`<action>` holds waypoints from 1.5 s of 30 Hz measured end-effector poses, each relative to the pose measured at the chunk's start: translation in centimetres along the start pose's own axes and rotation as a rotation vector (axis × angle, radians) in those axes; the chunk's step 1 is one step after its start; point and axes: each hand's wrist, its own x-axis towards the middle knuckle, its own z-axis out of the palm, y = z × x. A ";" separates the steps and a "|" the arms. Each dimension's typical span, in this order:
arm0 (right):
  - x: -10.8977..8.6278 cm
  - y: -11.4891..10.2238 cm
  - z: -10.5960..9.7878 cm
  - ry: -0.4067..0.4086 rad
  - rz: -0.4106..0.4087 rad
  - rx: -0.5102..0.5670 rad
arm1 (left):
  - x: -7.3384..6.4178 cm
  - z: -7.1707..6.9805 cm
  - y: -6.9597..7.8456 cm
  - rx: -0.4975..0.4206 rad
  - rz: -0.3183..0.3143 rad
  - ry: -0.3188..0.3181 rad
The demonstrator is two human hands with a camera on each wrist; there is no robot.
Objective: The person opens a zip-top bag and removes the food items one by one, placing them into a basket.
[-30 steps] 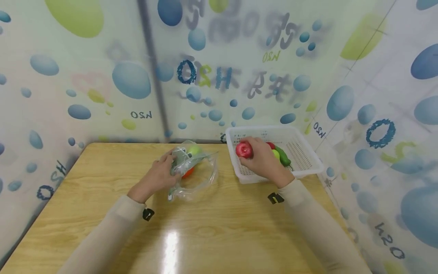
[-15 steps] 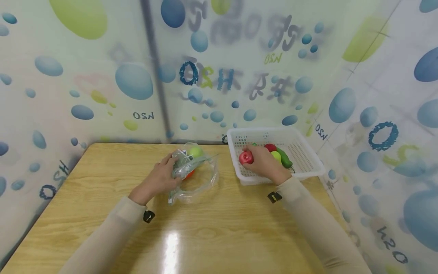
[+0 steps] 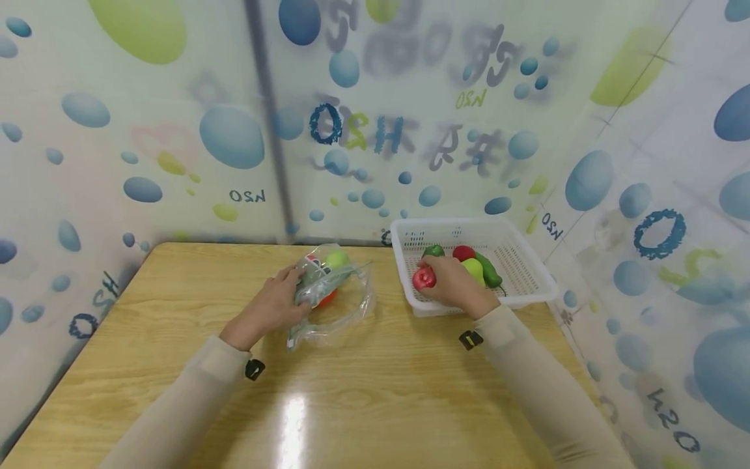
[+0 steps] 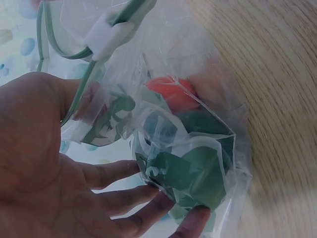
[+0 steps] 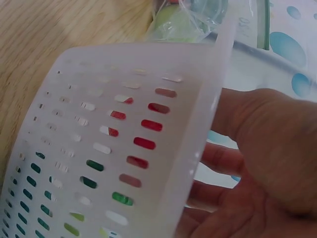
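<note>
My right hand (image 3: 454, 283) grips a red apple (image 3: 424, 278) low in the left part of the white plastic basket (image 3: 530, 280). Red shows through the basket's slots in the right wrist view, where the wall hides the fingertips. My left hand (image 3: 275, 303) holds the side of a clear plastic drawstring bag (image 3: 336, 333) lying on the table. In the left wrist view, its thumb lies behind the plastic and its fingers (image 4: 119, 198) press along the bag's green-printed side. A light green round fruit (image 3: 336, 260) and an orange-red item (image 3: 327, 299) show inside the bag.
Beside the apple the basket holds a dark green pepper (image 3: 433, 250), a red item (image 3: 463, 253), a yellow-green fruit (image 3: 472, 269) and a long green vegetable (image 3: 489, 270). The wooden table (image 3: 375, 397) meets patterned walls at its back and right side.
My right hand has lowered the red apple toward the basket's floor and slightly right, uncovering the dark green pepper behind it. My left hand stays on the bag.
</note>
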 end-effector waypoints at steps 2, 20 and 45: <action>0.0 0.1 0.0 -0.005 0.012 0.000 | 0.0 0.0 0.1 0.007 0.005 0.000; -1.1 -1.8 -0.4 0.175 -0.024 0.035 | -0.4 -0.4 0.8 0.034 0.010 -0.036; -1.4 -11.6 6.9 0.037 -0.551 -0.061 | 1.2 0.1 1.9 0.014 0.010 -0.028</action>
